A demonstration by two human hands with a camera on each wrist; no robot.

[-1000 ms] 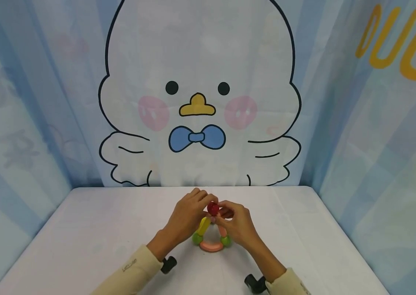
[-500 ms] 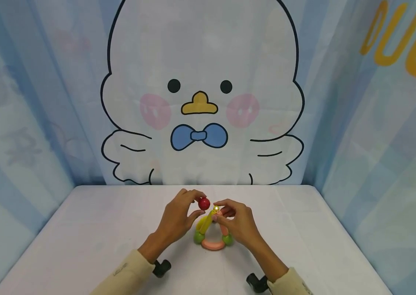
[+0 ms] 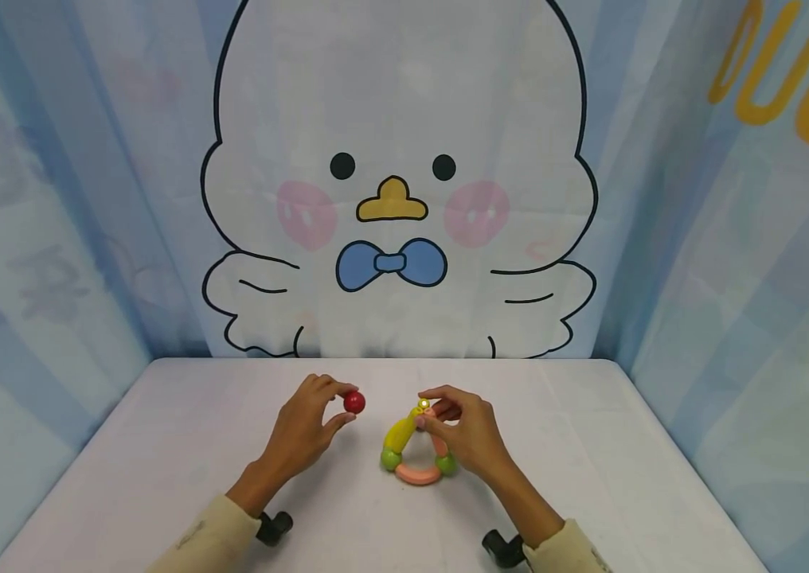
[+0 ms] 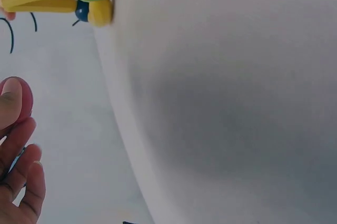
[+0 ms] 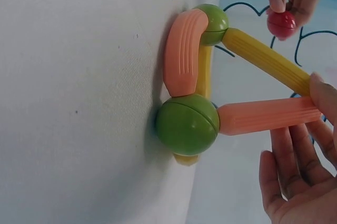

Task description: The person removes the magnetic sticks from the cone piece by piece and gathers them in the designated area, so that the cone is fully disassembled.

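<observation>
Right hand (image 3: pixel 467 430) pinches the yellow rod (image 5: pixel 266 61) and coral rod (image 5: pixel 268 115) atop the frame (image 3: pixel 419 476) on the table (image 3: pixel 125 477); left hand (image 3: pixel 304 427) pinches the red ball (image 3: pixel 354 402), apart from it. Ball-fitting or removal seems in hand; next probably needs steady rods.

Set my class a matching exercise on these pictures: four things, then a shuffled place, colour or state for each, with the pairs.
1. Red ball
2. Right grip
3. Curved salmon piece
4. Printed bow tie

A. Blue
B. Between two green balls
C. Held in the left grip
D. Pinching the top of the toy frame

Pairs: 1-C; 2-D; 3-B; 4-A
</observation>
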